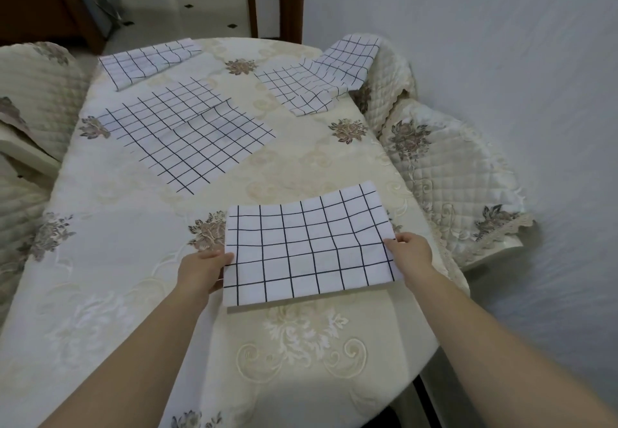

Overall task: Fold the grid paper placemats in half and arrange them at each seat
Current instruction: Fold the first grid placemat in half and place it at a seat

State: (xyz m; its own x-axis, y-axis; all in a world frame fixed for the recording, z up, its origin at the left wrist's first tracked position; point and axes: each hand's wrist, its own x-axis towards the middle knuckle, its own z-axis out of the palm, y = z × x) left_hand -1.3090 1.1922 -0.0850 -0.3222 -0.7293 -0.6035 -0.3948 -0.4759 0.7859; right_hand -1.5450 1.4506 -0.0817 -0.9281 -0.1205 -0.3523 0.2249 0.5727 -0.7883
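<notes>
Placemats numbered four: the folded placemat (309, 247), near the table's (110, 260) front right edge, was pinched by the left hand (200, 268) and right hand (410, 253); three lay farther back, bare cloth between.

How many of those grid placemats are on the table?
4: near mat held by left hand and right hand; unfolded mat mid-table; far-left mat; far-right mat. Stacked sheets could hide more.

Home dining room: embroidered tablecloth (140, 294), quilted chair covers (444, 166).
</notes>
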